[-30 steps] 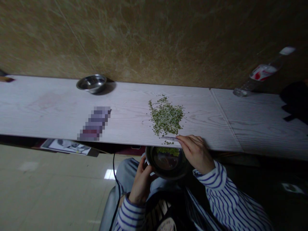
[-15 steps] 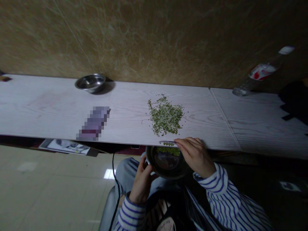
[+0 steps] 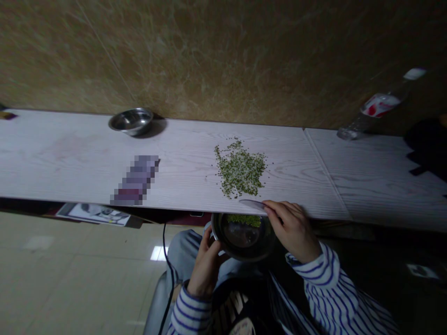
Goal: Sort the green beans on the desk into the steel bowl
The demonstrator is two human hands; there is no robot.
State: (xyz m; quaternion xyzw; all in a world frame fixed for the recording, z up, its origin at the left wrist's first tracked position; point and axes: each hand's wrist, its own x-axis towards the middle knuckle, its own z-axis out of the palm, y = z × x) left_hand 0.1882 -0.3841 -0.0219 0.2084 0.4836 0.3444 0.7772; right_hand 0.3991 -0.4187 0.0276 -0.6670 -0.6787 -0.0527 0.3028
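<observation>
Small green beans (image 3: 240, 170) lie scattered in a patch on the pale wooden counter (image 3: 185, 163). Below the counter's front edge, a metal bowl (image 3: 244, 253) is held over my lap, with more green beans along its far side. My left hand (image 3: 206, 260) grips the bowl's left rim, thumb on the near side. In the fingers of my right hand (image 3: 288, 228) is a thin, flat, pale strip (image 3: 252, 204), whose exact kind I cannot make out. The strip is at the counter's front edge, just nearer to me than the bean patch.
Toward the wall stands a second metal bowl (image 3: 131, 122). A blurred-out flat purple object (image 3: 136, 180) lies left of the beans. A clear plastic bottle (image 3: 370, 109) with a red and white label stands at the right, near a black item (image 3: 428, 149). A dark cable (image 3: 169, 274) hangs beside my leg.
A few beans at the counter's edge were drawn toward the bowl by the strip and no longer show there. My right hand then moved slightly right and the strip tilted. My left hand stayed put.
</observation>
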